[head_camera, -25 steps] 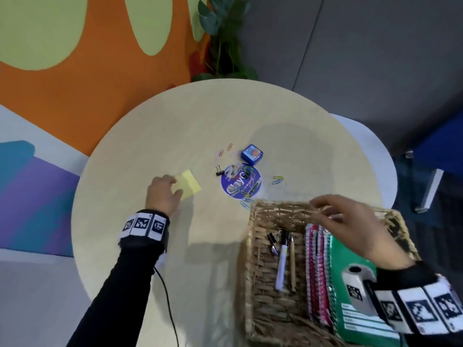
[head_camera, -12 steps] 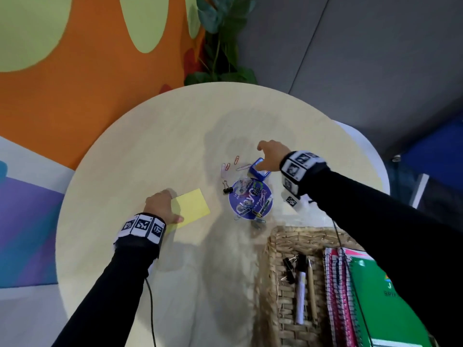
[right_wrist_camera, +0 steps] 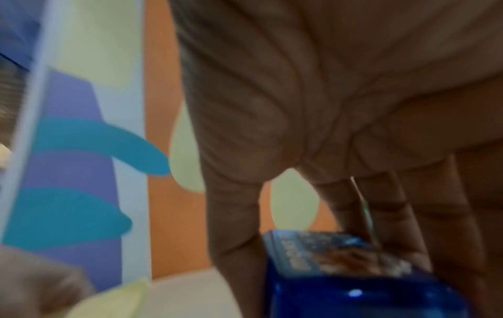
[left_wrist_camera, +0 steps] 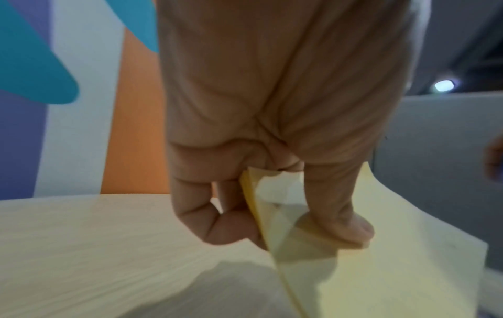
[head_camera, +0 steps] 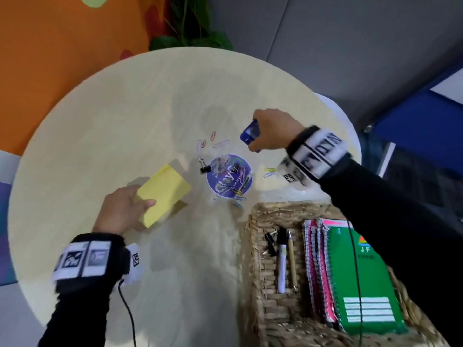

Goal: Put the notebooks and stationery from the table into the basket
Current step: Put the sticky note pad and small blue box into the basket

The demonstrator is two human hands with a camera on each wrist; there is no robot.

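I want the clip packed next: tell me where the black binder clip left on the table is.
In the head view the black binder clip lies mid-table, just left of the purple round sticker, right of the yellow sticky pad held by the left hand.

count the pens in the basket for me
2. A white marker with a black cap and a tan pen lie side by side in the basket's left part, beside the notebooks. More may be hidden under those.
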